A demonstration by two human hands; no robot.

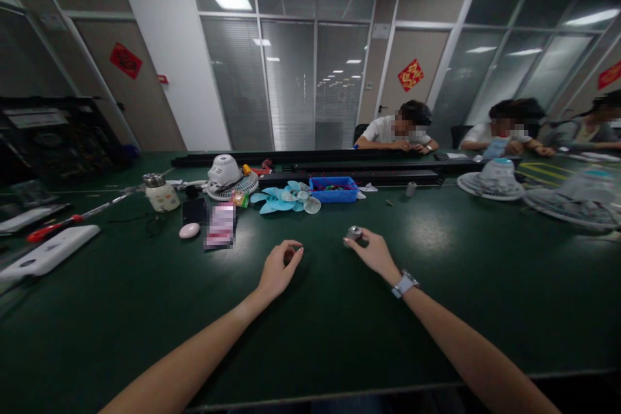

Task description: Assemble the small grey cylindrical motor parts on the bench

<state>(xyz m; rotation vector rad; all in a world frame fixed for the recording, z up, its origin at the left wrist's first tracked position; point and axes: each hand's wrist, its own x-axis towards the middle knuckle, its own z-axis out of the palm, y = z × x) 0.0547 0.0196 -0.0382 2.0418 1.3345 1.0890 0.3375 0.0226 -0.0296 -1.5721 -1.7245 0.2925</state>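
My right hand (373, 252), with a watch (405, 284) on its wrist, grips a small silver metal cylinder (354, 233) between thumb and fingers, just above the table. To its left, my left hand (280, 268) is loosely curled, thumb and index finger apart; nothing shows between them, though its palm is in shadow. Beyond the hands lie light blue fan blades (284, 198) and a blue tray (334, 190) of small parts. A similar silver cylinder (411, 189) stands farther right, near a short thin metal piece (390, 202).
On the left are a phone (220, 225), a pink oval object (189, 231), a patterned jar (162, 194), a red-handled tool (55, 228) and a white device (48, 252). White fan parts (491, 181) stand at right. Long black bars (359, 178) cross behind; several people (398, 129) sit opposite.
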